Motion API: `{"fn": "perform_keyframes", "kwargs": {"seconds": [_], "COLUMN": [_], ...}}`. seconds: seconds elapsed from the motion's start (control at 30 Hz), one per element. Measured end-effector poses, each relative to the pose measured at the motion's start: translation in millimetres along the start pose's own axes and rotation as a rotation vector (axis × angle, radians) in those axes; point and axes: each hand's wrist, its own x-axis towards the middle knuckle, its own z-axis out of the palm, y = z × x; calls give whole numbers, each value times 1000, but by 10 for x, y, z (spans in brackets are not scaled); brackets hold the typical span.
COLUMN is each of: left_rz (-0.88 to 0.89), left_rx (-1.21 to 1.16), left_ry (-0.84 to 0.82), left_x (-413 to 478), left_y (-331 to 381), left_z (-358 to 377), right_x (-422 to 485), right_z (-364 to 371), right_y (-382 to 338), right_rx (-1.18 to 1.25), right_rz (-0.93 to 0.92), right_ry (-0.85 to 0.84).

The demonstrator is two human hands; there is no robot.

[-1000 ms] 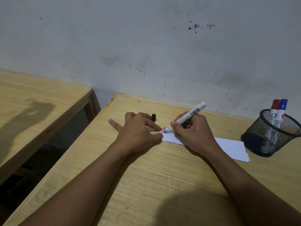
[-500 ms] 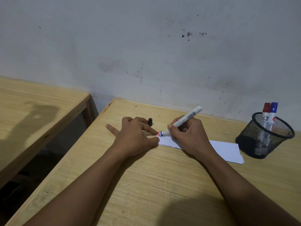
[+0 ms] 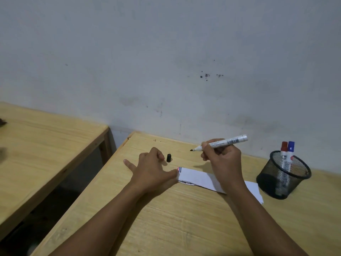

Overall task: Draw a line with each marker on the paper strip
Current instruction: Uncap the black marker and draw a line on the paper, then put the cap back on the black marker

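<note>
— Where's the marker?
— In my right hand [image 3: 224, 157], fingers closed around the uncapped black marker [image 3: 220, 144], tip lifted off the paper strip [image 3: 198, 179].
— And your left?
— My left hand [image 3: 154, 171] rests loosely spread at the strip's nine-o'clock end; the cap [image 3: 168, 157] stands on the counter [image 3: 184, 218], at twelve o'clock from it.

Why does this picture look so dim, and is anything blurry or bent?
Head view: light is dim and soft; the right hand with the marker casts a faint shadow on the table; the far-left edge is smeared, and the wide lens makes the table edges splay.
</note>
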Motion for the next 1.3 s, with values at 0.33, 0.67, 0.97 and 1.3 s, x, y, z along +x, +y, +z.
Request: {"fn": "perform_keyframes", "kwargs": {"seconds": [0.33,0.67,0.97,1.3], "left_rz": [-19,16,48,147], "left_rx": [160,-772,-998,-1013], "left_ry": [57,-63,-283,-336], "left_x": [150,-560,-1232,-1681], "left_y": [245,1335,2014,2354], "left_z": [-120,-948,-1239,-1329], "right_x": [-136,-514,-922,-1185], "right_z": [-260,-470,-626,-884], "right_y": [-465,-1304,-2144,-2518], "right_rx": [-57,54,125,78], "right_rz": [-16,-117,-294,-349], "right_ry": [37,138,188,186]}}
